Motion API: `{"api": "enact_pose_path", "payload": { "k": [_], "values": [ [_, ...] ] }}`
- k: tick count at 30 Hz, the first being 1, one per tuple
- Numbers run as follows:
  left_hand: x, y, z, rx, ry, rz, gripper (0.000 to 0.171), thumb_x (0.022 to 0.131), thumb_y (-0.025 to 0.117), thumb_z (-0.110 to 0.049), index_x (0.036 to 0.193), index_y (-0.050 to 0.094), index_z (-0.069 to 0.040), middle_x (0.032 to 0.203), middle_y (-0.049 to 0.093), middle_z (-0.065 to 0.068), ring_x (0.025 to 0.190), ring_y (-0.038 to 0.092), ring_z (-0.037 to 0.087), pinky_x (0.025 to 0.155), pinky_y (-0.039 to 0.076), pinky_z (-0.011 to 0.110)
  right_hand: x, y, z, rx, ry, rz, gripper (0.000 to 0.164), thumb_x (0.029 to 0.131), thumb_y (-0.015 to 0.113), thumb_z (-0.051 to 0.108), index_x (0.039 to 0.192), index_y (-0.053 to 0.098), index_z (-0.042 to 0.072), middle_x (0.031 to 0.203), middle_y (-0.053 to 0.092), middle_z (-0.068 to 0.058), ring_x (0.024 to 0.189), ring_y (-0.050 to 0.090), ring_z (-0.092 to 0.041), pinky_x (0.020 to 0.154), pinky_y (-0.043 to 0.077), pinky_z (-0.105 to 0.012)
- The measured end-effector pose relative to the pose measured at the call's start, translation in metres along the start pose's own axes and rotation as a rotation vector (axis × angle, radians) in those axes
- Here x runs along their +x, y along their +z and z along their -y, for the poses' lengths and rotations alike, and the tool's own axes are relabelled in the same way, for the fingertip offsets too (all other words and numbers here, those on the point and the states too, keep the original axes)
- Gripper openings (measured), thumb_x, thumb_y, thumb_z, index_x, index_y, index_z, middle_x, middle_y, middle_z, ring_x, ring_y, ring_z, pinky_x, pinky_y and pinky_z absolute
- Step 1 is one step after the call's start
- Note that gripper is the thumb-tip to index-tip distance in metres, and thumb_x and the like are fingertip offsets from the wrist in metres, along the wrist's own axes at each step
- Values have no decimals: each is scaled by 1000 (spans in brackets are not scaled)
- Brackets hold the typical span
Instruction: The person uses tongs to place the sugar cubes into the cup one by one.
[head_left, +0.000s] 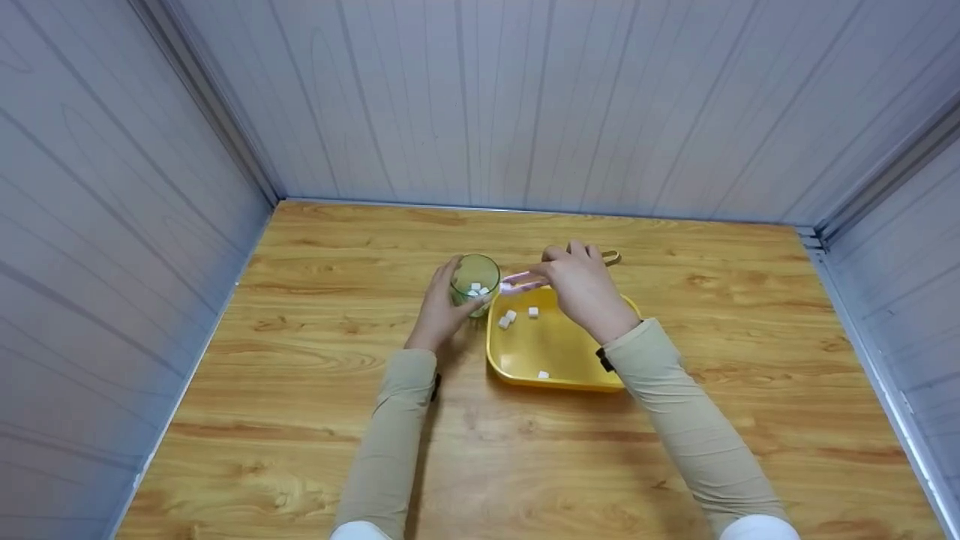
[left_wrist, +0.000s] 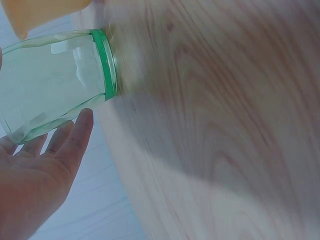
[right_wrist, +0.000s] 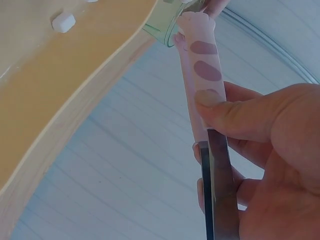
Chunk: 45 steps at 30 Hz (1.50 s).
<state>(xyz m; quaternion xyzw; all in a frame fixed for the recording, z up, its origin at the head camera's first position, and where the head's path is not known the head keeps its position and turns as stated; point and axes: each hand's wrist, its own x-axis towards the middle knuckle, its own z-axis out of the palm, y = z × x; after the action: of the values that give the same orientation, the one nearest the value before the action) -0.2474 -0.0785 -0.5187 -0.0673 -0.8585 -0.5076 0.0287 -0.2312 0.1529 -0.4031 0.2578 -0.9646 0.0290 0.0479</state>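
Just left of centre in the head view, on the wood-grain worktop [head_left: 300, 322], the left hand [head_left: 439, 311] is wrapped round an upright green-tinted glass [head_left: 472, 268] with several white cubes [head_left: 475, 288] inside. Next, pink-tipped tongs [head_left: 525, 279] point at the glass's rim by the upper left corner of a yellow tray [head_left: 577, 356], where four loose cubes [head_left: 533, 312] lie. Right of centre, the right hand [head_left: 585, 289], apart from the left, pinches the tongs between thumb and fingers.
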Motion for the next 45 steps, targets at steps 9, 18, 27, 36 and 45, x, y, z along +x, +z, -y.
{"api": "enact_pose_path", "payload": {
  "k": [9, 18, 27, 36, 45],
  "values": [
    [1, 0, -1, 8, 1, 4, 82, 83, 76, -30, 149, 31, -13, 145, 39, 8, 134, 33, 21, 111, 26, 36, 2, -1, 3, -6, 1, -20, 38, 87, 65, -4, 112, 73, 23, 101, 59, -1, 85, 42, -26, 73, 36, -41],
    [2, 0, -1, 15, 2, -2, 83, 82, 76, -30, 149, 31, -11, 144, 40, 8, 134, 34, 21, 112, 25, 36, 7, 3, 9, 0, -2, -52, 31, 89, 65, 2, 112, 72, 21, 104, 59, -1, 87, 43, -26, 75, 36, -41],
    [2, 1, -1, 6, -15, 0, 84, 82, 76, -30, 150, 30, -14, 146, 39, 8, 135, 33, 21, 112, 25, 36, 12, 10, 14, 15, 6, -60, 30, 90, 64, 5, 115, 71, 21, 106, 60, -2, 91, 44, -25, 77, 37, -42],
    [2, 2, 0, -3, -16, 0, 84, 82, 76, -29, 150, 29, -13, 147, 38, 9, 134, 34, 25, 111, 27, 39, 14, 19, 14, 18, 11, -49, 37, 90, 63, -1, 118, 69, 23, 108, 58, -2, 95, 43, -26, 78, 36, -43],
    [1, 1, 0, -21, 11, 1, 84, 82, 76, -31, 149, 30, -8, 145, 38, 12, 131, 37, 35, 109, 31, 42, 13, 21, 15, 7, 14, -61, 39, 90, 62, -4, 117, 70, 23, 110, 59, -2, 92, 43, -25, 74, 34, -42]
  ]
}}
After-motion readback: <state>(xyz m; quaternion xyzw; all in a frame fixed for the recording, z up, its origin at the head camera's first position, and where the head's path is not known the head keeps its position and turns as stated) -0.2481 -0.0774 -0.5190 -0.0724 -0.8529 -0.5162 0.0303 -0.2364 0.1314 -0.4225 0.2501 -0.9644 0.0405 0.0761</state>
